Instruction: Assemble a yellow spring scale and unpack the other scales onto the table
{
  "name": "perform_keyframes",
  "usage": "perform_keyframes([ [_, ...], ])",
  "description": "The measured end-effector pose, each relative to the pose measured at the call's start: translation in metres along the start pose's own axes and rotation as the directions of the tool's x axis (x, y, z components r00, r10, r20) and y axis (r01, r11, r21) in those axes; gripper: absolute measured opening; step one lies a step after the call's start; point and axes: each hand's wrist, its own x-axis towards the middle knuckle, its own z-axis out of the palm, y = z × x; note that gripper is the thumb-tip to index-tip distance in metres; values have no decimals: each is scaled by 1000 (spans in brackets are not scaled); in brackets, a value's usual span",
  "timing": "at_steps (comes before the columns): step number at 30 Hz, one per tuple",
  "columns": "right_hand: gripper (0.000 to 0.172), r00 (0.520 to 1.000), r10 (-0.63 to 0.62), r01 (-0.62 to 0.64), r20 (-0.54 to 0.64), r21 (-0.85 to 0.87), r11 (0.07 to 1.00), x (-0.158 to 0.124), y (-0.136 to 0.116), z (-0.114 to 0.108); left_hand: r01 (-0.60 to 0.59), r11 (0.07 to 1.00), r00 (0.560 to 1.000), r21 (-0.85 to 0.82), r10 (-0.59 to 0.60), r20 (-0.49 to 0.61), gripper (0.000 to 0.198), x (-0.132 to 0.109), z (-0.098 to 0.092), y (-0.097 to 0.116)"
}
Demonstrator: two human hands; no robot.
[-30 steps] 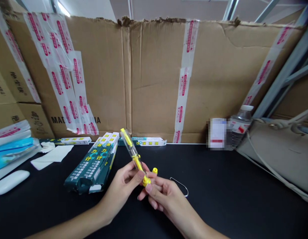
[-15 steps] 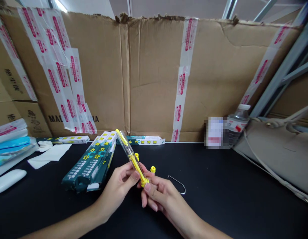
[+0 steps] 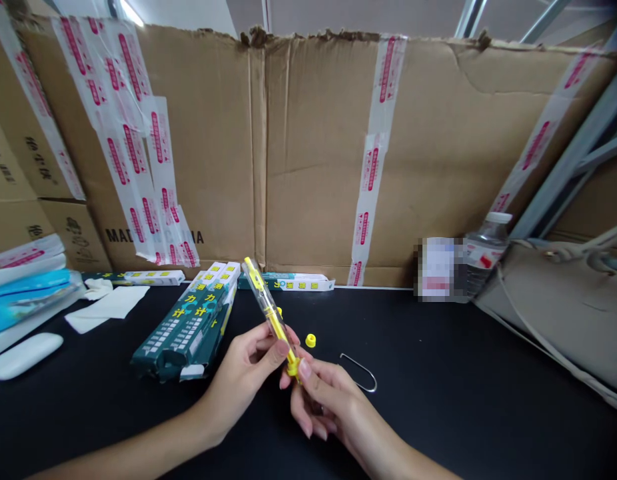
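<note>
Above the black table (image 3: 438,400), the left hand (image 3: 241,380) curls around a clear plastic tube (image 3: 268,310) while the right hand (image 3: 328,403) pinches its yellow lower end; a yellow cap (image 3: 310,341) lies just beside them.

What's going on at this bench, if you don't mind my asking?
A person is holding a clear plastic tube with yellow fittings at a slant in both bare hands: the left hand wraps around it, while the right hand pinches its yellow lower end. A small yellow cap sits on the black tabletop just beyond the hands, near a bent silver wire hook. Dark green printed cardboard boxes lie to the left of the hands.
</note>
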Motion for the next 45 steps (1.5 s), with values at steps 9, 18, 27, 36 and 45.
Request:
perform_keyframes([
  [9, 55, 998, -58, 55, -15, -152, 987, 1, -3, 1, -2, 995, 984, 97, 19, -176, 30, -1, 0, -3],
  [18, 45, 951, -262, 126, -163, -569, 813, -5, 6, 0, 39, 999, 997, 1, -38, -72, 30, -1, -2, -7],
  [27, 48, 962, -246, 104, -121, -669, 736, -13, 9, 2, 46, 994, 999, -95, -44, 18, 40, -5, 0, -9],
  [36, 56, 978, -190, 132, -87, -453, 882, -11, 12, 3, -7, 996, 999, -87, 10, 40, 38, -6, 3, -5],
  [45, 46, 971, -196, 121, -135, -427, 896, -3, 8, 4, -34, 998, 998, -56, 32, -52, 37, -12, 11, -5],
])
